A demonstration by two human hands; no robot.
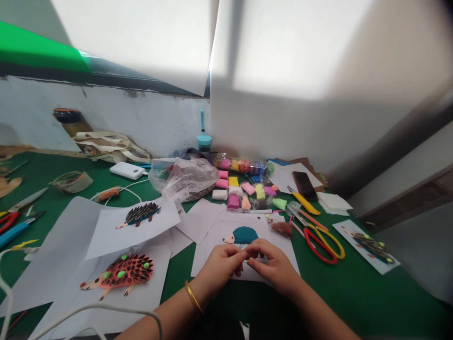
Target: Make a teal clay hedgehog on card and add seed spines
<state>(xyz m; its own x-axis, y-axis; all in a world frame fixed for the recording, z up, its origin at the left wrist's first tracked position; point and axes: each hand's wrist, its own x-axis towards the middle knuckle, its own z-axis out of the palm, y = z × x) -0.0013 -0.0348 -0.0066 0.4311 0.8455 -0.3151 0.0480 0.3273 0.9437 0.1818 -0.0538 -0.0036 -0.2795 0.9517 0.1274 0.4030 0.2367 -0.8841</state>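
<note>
Head view. Left hand, with gold bangle at the wrist: fingers bunched, thumb and fingertips drawn close together. Right hand: fingers curled, thumb and forefinger narrow, tips meeting those of the left. Whether anything small is held between them cannot be told.

Teal-bodied hedgehog figure, pale snout pointing left: on a white sheet, just beyond the hands, its lower edge partly hidden by them. Brown modelling-clay lump: on the sheet's right side.

Beyond the sheet: assorted wrapped clay blocks; crumpled clear plastic bag.

To the right, on the green tabletop: scissors with red and yellow handles; yellow utility knife; dark smartphone; paper card with spiny hedgehog.

To the left: pink hedgehog with dark spines and green dots; dark-spined hedgehog on white paper, overlapping the pink one's sheet.
</note>
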